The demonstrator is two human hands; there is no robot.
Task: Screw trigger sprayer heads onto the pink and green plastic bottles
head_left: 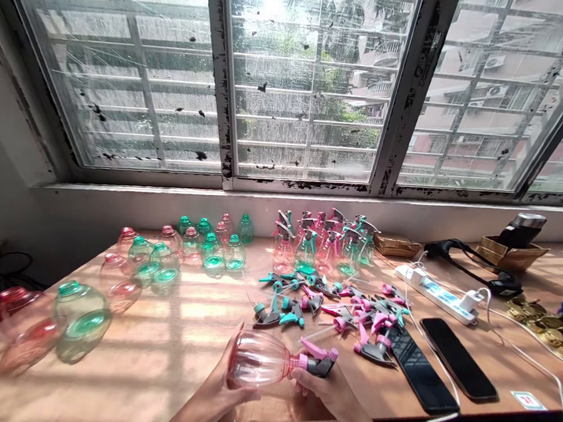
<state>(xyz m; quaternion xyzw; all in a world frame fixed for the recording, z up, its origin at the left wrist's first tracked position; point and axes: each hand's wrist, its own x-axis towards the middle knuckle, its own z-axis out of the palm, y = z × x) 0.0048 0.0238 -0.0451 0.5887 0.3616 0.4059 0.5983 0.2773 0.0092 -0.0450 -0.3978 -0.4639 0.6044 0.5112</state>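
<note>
Bottle (258, 362) of clear pink plastic is lying sideways between 2 hands, above the front part of the table (153, 382). The left hand (221, 387) is cupping its base, thumb and fingers curving around opposite sides. The right hand (327, 388) is pinching the pink-and-grey spray head (320, 362) at the bottle's neck between thumb and fingers. Loose spray heads (313, 302) are lying just beyond; 2 phones (458, 359) are resting to the right.

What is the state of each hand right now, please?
Left hand: holding the pink bottle around its base end.
Right hand: holding the pink-and-gray spray head at the bottle's neck.
</note>
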